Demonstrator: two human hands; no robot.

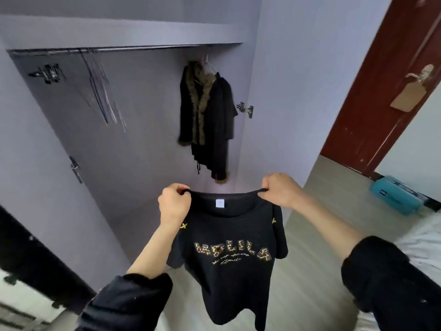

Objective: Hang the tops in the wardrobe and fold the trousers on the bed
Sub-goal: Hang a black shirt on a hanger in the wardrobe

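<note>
A black T-shirt [229, 271] with gold leopard-print lettering hangs spread in front of me. My left hand [174, 204] pinches its left shoulder at the neckline, and my right hand [279, 189] pinches the right shoulder. Beyond it stands the open wardrobe [133, 144], with a metal rail [124, 49] across the top. Several empty hangers [102, 91] dangle from the rail at the left. A black coat with a fur collar [207, 120] hangs at the rail's right end. The white bed [420, 247] shows at the lower right.
An open wardrobe door [286, 91] stands to the right of the opening. A dark red room door [381, 80] is at the far right, with a blue box [396, 194] on the floor beside it. Wooden floor [310, 283] lies under the shirt.
</note>
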